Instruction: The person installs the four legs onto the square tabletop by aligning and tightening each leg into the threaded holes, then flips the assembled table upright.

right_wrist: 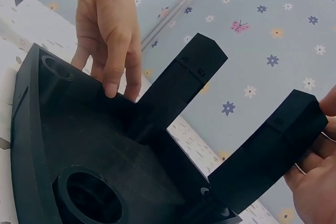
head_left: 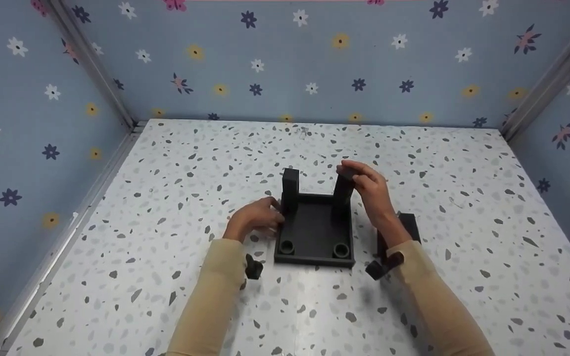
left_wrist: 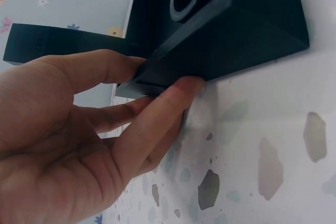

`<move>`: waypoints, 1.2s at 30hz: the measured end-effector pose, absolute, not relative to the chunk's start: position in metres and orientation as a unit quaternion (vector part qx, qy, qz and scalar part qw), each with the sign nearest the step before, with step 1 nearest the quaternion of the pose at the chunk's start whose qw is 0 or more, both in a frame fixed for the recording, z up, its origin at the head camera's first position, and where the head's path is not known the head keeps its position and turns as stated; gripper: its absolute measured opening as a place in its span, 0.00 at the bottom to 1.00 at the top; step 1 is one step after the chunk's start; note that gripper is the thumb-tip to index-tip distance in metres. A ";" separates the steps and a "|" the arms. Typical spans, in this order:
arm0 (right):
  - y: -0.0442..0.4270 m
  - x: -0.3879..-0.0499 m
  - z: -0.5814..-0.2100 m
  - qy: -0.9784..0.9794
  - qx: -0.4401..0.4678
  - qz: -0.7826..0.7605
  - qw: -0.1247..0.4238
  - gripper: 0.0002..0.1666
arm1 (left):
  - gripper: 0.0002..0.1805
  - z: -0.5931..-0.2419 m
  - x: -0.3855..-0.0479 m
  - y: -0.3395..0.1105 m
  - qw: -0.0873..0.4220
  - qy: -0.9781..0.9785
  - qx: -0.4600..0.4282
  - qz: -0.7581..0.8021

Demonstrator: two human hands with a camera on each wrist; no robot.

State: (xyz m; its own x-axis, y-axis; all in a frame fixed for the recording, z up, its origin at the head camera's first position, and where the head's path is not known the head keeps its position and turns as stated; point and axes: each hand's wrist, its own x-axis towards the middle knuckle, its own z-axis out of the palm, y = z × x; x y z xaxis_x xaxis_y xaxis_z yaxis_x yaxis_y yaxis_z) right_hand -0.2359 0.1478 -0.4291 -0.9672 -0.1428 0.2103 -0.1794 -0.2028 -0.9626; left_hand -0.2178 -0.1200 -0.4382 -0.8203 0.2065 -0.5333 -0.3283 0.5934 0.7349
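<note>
A black square tray-like base (head_left: pixel 314 232) lies on the speckled table, with round sockets (head_left: pixel 287 246) at its two near corners. At its far left corner a black leg (head_left: pixel 291 190) stands upright. The right hand (head_left: pixel 371 190) grips the top of another leg (head_left: pixel 343 193) at the far right corner, which leans slightly; in the right wrist view its lower end (right_wrist: pixel 226 192) meets the corner socket. My left hand (head_left: pixel 258 217) pinches the base's left wall, thumb inside and fingers outside, as the left wrist view shows (left_wrist: pixel 173 72).
Beside the right forearm lies a black block-like part (head_left: pixel 408 225), partly hidden by the arm. Wrist-worn black devices (head_left: pixel 254 267) sit on both sleeves. Flowered blue panels (head_left: pixel 309 64) stand behind and at both sides of the table.
</note>
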 end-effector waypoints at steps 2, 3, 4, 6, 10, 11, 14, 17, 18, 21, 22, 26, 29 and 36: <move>0.148 -0.235 -0.429 -0.632 0.126 0.764 0.009 0.22 | 0.25 -0.438 -0.218 -0.120 0.298 0.841 -0.037 0.450; 0.148 -0.234 -0.429 -0.633 0.124 0.764 0.010 0.21 | 0.25 -0.438 -0.218 -0.119 0.299 0.841 -0.037 0.450; 0.148 -0.234 -0.429 -0.634 0.121 0.764 0.012 0.21 | 0.26 -0.438 -0.218 -0.119 0.300 0.839 -0.039 0.452; 0.148 -0.233 -0.429 -0.641 0.118 0.759 0.019 0.20 | 0.26 -0.438 -0.217 -0.119 0.301 0.838 -0.039 0.453; 0.147 -0.232 -0.430 -0.652 0.114 0.749 0.033 0.19 | 0.26 -0.438 -0.217 -0.120 0.303 0.836 -0.040 0.456; 0.147 -0.231 -0.430 -0.657 0.113 0.744 0.035 0.19 | 0.26 -0.438 -0.217 -0.120 0.302 0.837 -0.038 0.455; 0.147 -0.230 -0.430 -0.673 0.105 0.731 0.040 0.19 | 0.26 -0.438 -0.216 -0.120 0.301 0.839 -0.034 0.452; 0.146 -0.228 -0.431 -0.689 0.097 0.717 0.046 0.18 | 0.26 -0.439 -0.216 -0.120 0.302 0.837 -0.032 0.455; 0.146 -0.228 -0.431 -0.693 0.096 0.713 0.047 0.18 | 0.26 -0.439 -0.216 -0.120 0.303 0.836 -0.033 0.456; 0.146 -0.229 -0.432 -0.701 0.093 0.705 0.055 0.18 | 0.25 -0.439 -0.217 -0.120 0.306 0.835 -0.035 0.457; 0.146 -0.229 -0.433 -0.704 0.092 0.702 0.057 0.18 | 0.25 -0.439 -0.217 -0.120 0.306 0.835 -0.036 0.455; 0.145 -0.230 -0.433 -0.714 0.090 0.692 0.063 0.18 | 0.25 -0.438 -0.218 -0.120 0.311 0.833 -0.043 0.455; 0.145 -0.230 -0.433 -0.719 0.090 0.687 0.061 0.19 | 0.25 -0.438 -0.218 -0.120 0.308 0.838 -0.035 0.449; 0.144 -0.229 -0.433 -0.728 0.089 0.677 0.062 0.23 | 0.26 -0.439 -0.218 -0.121 0.301 0.846 -0.023 0.439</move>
State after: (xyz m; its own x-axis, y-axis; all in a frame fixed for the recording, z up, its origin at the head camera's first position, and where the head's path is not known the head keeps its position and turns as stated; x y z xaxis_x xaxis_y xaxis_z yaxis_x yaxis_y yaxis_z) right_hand -0.2289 0.1439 -0.4330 -0.9765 -0.0453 0.2105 -0.2133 0.0685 -0.9746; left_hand -0.2180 -0.1207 -0.4387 -0.8177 0.2259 -0.5294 -0.3032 0.6129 0.7297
